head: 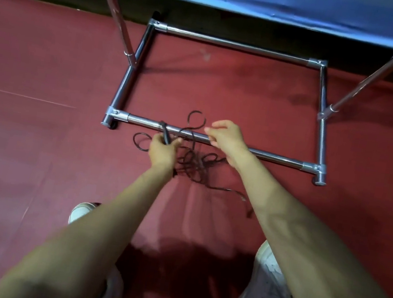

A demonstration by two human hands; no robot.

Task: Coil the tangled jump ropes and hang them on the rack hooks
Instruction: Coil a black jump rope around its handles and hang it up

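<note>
Red floor, matted, runs to a blue panel at the far edge.

Chrome rack: the rectangular base frame lies flat and two uprights rise out of the top of the view. No hooks are in sight, so they must be above the frame.

Jump ropes: a black tangle lies on the floor just in front of the near base bar. Some loops cross over that bar and one curl lies inside the frame. A loose tail trails off toward your right foot. Nothing is coiled yet, so the task looks to be at an early stage.

Left hand: your fingers are wrapped round a black handle, whose top end points up across the bar.

Right hand: it hovers over the bar beside the curl, with fingers bent toward the thumb. Whether a strand sits between them cannot be told.

Step in hand, as judged: freeing one rope from the heap.
- Keep the handle as your anchor.
- Feed the cord through the right hand and follow it loop by loop rather than yanking, because pulling is likely to tighten the knots.
- Lift the loops clear of the base bar first so they don't snag.
</note>
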